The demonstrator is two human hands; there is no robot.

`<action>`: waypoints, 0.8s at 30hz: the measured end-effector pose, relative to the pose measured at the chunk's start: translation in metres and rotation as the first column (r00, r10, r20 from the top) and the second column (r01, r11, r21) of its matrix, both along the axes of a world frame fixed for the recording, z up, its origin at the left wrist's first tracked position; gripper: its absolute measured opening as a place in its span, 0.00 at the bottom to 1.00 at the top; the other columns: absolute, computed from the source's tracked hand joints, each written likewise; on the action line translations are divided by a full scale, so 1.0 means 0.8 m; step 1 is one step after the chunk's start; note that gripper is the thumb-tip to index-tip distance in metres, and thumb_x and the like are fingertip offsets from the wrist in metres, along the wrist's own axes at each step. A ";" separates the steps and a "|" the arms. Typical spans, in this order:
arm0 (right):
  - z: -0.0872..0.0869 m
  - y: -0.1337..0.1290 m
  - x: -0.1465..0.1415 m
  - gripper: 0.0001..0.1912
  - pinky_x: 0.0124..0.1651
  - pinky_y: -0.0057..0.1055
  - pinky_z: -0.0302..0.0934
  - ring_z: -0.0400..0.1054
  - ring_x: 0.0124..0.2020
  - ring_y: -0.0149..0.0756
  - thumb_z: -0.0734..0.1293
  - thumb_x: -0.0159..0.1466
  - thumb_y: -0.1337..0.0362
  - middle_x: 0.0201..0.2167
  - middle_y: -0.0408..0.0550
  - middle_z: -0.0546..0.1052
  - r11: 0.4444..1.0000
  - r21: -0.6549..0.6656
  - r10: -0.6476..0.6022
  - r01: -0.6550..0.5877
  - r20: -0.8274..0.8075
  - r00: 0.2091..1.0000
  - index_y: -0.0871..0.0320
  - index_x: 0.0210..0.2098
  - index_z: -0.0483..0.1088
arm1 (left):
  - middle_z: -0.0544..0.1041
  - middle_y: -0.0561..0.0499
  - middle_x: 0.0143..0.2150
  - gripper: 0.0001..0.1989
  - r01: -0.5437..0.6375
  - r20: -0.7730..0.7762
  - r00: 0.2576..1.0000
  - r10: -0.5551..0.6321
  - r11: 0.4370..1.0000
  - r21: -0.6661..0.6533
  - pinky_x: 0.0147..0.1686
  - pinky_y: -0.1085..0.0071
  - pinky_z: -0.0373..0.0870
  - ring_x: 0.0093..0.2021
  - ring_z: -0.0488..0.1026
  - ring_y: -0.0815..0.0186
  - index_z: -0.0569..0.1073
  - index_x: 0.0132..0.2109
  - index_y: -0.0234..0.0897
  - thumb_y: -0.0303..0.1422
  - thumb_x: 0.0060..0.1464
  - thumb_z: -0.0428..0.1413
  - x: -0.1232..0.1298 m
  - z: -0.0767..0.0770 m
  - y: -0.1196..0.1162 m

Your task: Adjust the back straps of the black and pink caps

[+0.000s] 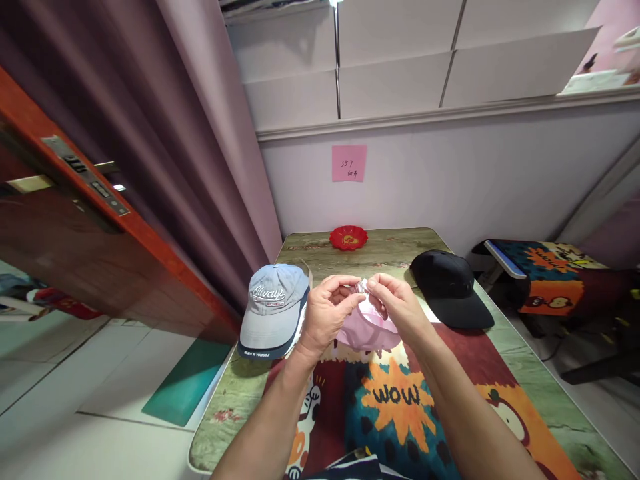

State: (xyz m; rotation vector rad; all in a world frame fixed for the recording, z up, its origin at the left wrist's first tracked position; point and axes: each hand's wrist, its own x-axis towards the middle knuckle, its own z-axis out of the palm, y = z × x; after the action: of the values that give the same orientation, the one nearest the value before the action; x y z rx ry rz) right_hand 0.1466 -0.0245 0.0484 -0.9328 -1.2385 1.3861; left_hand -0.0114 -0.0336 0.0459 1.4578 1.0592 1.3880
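A pink cap (pixel 367 335) lies on the table in front of me, partly covered by my hands. Just above it, my left hand (pixel 327 310) pinches a small metal buckle (pixel 360 287) between thumb and fingers. From the other side, my right hand (pixel 397 300) is closed at the buckle, its thumb and forefinger on a small pale piece that looks like the cap's strap. To the left of my hands sits a light blue and grey cap (pixel 273 303) atop a navy-brimmed one. A black cap (pixel 447 287) rests on the right.
A red scalloped dish (pixel 349 238) stands at the back of the wood-patterned table (pixel 220 413). A colourful "WOW" mat (pixel 397 393) lies under my forearms. Left are a wooden door (pixel 125 247) and a purple curtain (pixel 200 133); a pink note (pixel 349 163) hangs on the wall.
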 end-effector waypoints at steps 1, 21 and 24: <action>0.000 0.000 -0.001 0.22 0.20 0.25 0.45 0.50 0.18 0.25 0.70 0.61 0.46 0.16 0.36 0.61 1.000 0.006 0.000 0.000 0.003 1.000 0.56 0.25 0.63 | 0.76 0.53 0.31 0.14 -0.002 0.002 1.000 0.002 1.000 -0.006 0.28 0.75 0.70 0.27 0.70 0.72 0.80 0.42 0.37 0.35 0.47 0.69 0.001 0.000 0.000; 0.011 0.013 0.030 0.21 0.23 0.25 0.48 0.54 0.20 0.26 0.71 0.61 0.47 0.18 0.38 0.64 0.945 0.075 0.305 -0.318 0.153 0.940 0.58 0.28 0.69 | 0.77 0.51 0.30 0.14 0.182 -0.014 0.983 -0.183 0.981 -0.064 0.30 0.75 0.72 0.28 0.72 0.70 0.80 0.43 0.34 0.31 0.48 0.68 -0.013 0.014 -0.002; 0.013 0.015 0.032 0.20 0.25 0.26 0.50 0.55 0.22 0.26 0.71 0.62 0.47 0.19 0.38 0.64 0.928 0.098 0.336 -0.359 0.191 0.922 0.58 0.29 0.70 | 0.78 0.50 0.32 0.14 0.184 -0.048 0.981 -0.187 0.981 -0.062 0.31 0.74 0.74 0.30 0.74 0.68 0.81 0.43 0.34 0.31 0.47 0.68 -0.016 0.017 -0.003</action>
State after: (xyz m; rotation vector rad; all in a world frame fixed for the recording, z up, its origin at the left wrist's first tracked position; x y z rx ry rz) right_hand 0.1723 -0.0129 0.0586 -0.7757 -1.6698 1.4982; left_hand -0.0245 -0.0360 0.0595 1.5182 0.9613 1.1840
